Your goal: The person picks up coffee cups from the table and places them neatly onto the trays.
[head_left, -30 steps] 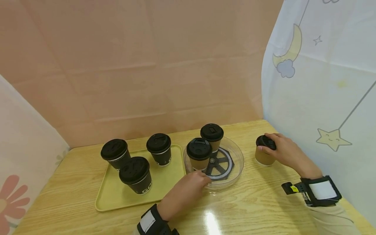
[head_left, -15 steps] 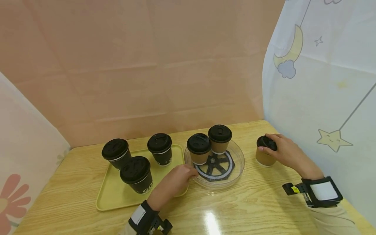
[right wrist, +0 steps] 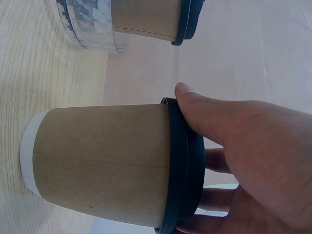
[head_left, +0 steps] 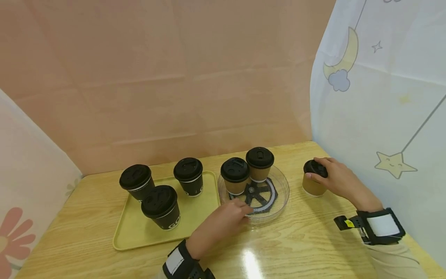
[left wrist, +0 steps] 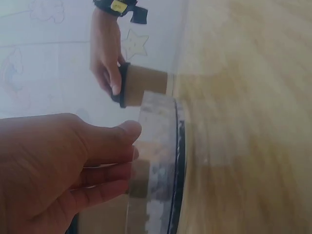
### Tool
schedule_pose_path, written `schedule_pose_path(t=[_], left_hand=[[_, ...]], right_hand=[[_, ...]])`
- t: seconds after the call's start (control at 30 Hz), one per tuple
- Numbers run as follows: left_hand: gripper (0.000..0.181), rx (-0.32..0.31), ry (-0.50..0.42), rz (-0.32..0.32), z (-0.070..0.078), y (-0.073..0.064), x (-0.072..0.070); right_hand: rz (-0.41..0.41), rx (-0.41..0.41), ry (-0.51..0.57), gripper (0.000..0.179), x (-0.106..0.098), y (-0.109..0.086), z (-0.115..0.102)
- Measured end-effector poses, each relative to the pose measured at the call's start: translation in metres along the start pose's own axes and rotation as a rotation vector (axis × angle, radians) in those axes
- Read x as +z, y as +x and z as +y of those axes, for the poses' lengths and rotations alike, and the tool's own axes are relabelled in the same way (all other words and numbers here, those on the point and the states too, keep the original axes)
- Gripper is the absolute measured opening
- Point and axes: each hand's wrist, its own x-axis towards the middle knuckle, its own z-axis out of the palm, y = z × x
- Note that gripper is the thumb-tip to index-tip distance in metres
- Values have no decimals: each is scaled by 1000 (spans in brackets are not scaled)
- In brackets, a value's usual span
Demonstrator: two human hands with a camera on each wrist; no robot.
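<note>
My left hand [head_left: 228, 217] is at the front rim of a clear round turntable [head_left: 283, 197], thumb and fingertips pinching its edge in the left wrist view. A dark spoked wheel with a pale ring [head_left: 252, 199] shows through it. Two brown paper cups with black lids, a nearer one [head_left: 235, 176] and a farther one [head_left: 259, 164], stand upright on the turntable's far left part. My right hand [head_left: 334, 178] grips the black lid of another brown cup [right wrist: 102, 163], upright on the table to the right of the turntable.
A yellow tray [head_left: 198, 224] lies left of the turntable. On it stand three black lidded cups: a front one [head_left: 162, 209], a back left one [head_left: 137, 182] and a back right one [head_left: 189, 176]. Patterned cloth [head_left: 379, 116] hangs along the right side, plain cloth [head_left: 174, 77] behind.
The turntable has turned, carrying its farther cup rightward and its nearer cup slightly back. My left hand went left, then came back right along the rim. The right hand and its cup stayed still.
</note>
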Motion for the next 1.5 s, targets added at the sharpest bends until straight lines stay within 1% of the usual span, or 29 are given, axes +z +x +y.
schedule_pose_path(t=[0.07, 0.17, 0.27, 0.37, 0.47, 0.6, 0.73, 0.83, 0.93, 1.07, 1.23, 1.5], left_hand=[[17, 20, 34, 12, 5, 3, 3], [11, 52, 72, 28, 9, 7, 9], [12, 61, 109, 30, 11, 9, 13], [15, 56, 120, 25, 11, 9, 15], [16, 37, 101, 12, 9, 7, 15], [19, -11, 39, 5, 5, 0, 11], [23, -51, -14, 7, -4, -7, 8], [24, -64, -24, 9, -11, -11, 7], [22, -57, -26, 12, -16, -13, 6], [21, -34, -23, 10, -20, -14, 5], [22, -28, -25, 7, -21, -14, 6], [20, -13, -24, 29, -20, -13, 7]], right_hand=[[2, 0, 1, 76, 0, 0, 0], [0, 2, 0, 77, 0, 0, 0], [-4, 7, 6, 77, 0, 1, -1], [-6, 9, 7, 78, -1, 1, -1], [-7, 11, 8, 78, -1, 1, -1], [-11, 13, 8, 80, -1, 0, 0], [-11, 16, 7, 80, -1, 0, 1], [-10, 17, 8, 79, 0, 0, 0], [-9, 14, 6, 79, 0, 0, 1], [-5, 8, 3, 79, 1, -1, 2], [-8, -7, -1, 78, 2, -1, 2], [-5, -14, -10, 82, -2, -2, 0]])
